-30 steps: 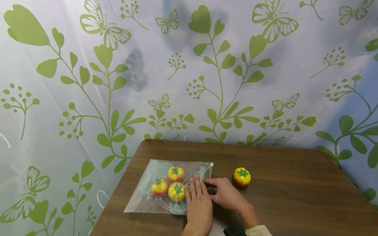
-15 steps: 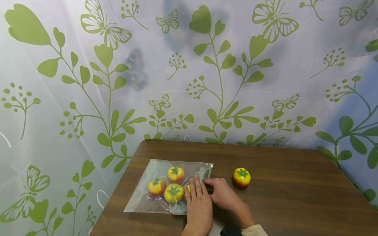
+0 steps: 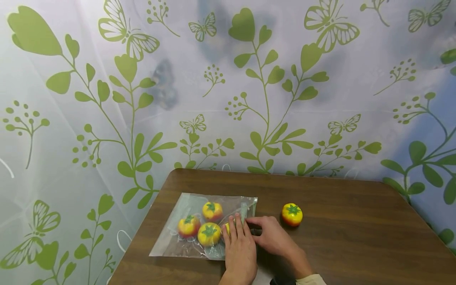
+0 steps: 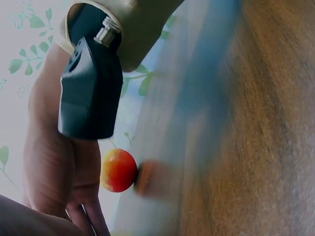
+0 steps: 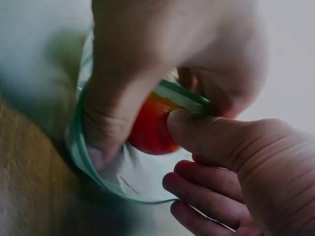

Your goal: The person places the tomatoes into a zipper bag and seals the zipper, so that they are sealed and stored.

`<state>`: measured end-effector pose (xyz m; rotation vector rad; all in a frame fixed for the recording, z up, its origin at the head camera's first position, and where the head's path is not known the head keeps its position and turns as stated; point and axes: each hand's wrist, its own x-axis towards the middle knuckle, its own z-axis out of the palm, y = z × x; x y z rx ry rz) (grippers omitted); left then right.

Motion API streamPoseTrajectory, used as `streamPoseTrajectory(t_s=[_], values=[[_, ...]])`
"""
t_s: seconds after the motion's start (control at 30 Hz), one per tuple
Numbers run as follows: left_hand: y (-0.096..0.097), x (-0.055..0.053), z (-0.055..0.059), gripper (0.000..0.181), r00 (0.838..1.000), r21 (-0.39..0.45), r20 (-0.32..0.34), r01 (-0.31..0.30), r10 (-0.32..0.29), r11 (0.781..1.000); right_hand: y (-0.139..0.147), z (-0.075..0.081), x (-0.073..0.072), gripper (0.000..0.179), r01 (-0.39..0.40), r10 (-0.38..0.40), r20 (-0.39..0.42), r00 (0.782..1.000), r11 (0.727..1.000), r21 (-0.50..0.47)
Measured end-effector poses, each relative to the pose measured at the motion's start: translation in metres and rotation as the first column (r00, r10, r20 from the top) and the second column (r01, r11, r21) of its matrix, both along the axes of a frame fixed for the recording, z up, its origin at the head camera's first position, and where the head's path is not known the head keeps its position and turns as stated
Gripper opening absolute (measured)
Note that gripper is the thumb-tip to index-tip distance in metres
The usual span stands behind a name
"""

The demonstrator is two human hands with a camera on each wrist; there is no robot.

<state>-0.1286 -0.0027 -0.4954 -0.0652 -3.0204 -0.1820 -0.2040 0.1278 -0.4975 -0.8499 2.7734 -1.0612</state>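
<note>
A clear zip bag with a green-edged mouth lies on the table, several yellow-red tomatoes inside it. Laid over the mouth end is my left hand, fingers straight on the film in the head view; its thumb is inside the lower rim. My right hand reaches in from the right at the mouth. In the right wrist view its thumb lies on a red tomato, with curled fingers below it. That tomato is partly hidden by the hands.
Another tomato sits alone on the brown table, right of the bag. Behind the table hangs a pale curtain with green leaves and butterflies. A black wrist camera is on my right wrist.
The tomatoes at the front and left of the bag have slid slightly left since one second ago. Both hands stay at the bag's mouth, almost unmoved.
</note>
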Motion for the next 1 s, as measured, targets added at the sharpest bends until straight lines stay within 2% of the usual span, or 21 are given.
streamPoseTrajectory(t_s=[0.23, 0.43, 0.8, 1.0], values=[[0.0, 0.0, -0.001, 0.07, 1.0, -0.004, -0.02, -0.001, 0.001, 1.0, 0.02, 0.013, 0.005, 0.052, -0.007, 0.011, 0.079, 0.997, 0.999, -0.052], [0.001, 0.0, -0.001, 0.076, 1.0, -0.011, -0.024, 0.0, 0.0, 1.0, 0.037, 0.019, 0.008, 0.059, 0.019, -0.01, 0.14, 0.99, 0.997, -0.069], [0.0, 0.002, -0.001, 0.073, 0.999, -0.009, -0.045, -0.003, 0.003, 1.0, 0.072, 0.03, 0.016, 0.057, 0.072, -0.066, 0.091, 0.994, 0.995, -0.068], [0.0, 0.001, -0.002, 0.071, 0.998, -0.003, -0.06, -0.001, 0.001, 1.0, 0.096, 0.033, 0.021, 0.057, 0.138, -0.135, 0.09, 0.987, 0.99, -0.028]])
